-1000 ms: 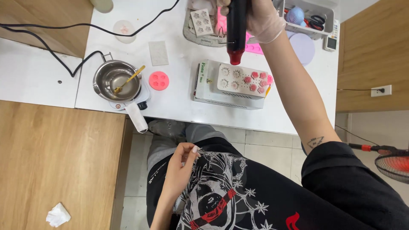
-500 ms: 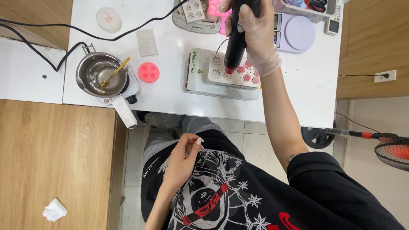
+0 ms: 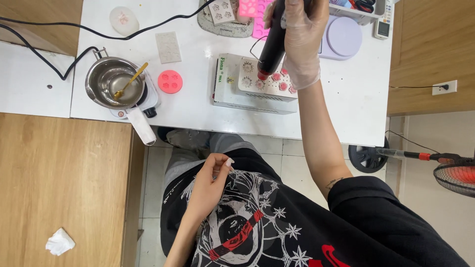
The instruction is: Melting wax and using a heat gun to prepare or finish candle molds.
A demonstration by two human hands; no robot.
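Observation:
My right hand (image 3: 300, 34), in a clear glove, grips a black heat tool (image 3: 271, 47) with a red tip. The tip points down at a white mould (image 3: 262, 79) with flower cavities, several filled pink, which lies on a white box-shaped appliance (image 3: 232, 91). My left hand (image 3: 210, 185) rests against my black printed shirt near my lap, fingers loosely curled, holding nothing that I can see.
On the white table (image 3: 346, 104) stand a steel pot (image 3: 115, 83) with a gold spoon on a small hot plate, a round pink mould (image 3: 170, 81), a lilac scale (image 3: 342, 37) and more moulds at the back. A fan (image 3: 452, 178) stands right; crumpled tissue (image 3: 60, 242) lies lower left.
My right hand has lowered the heat tool from above the table down to the mould's pink cavities. The view has shifted slightly. My left hand stays at my lap.

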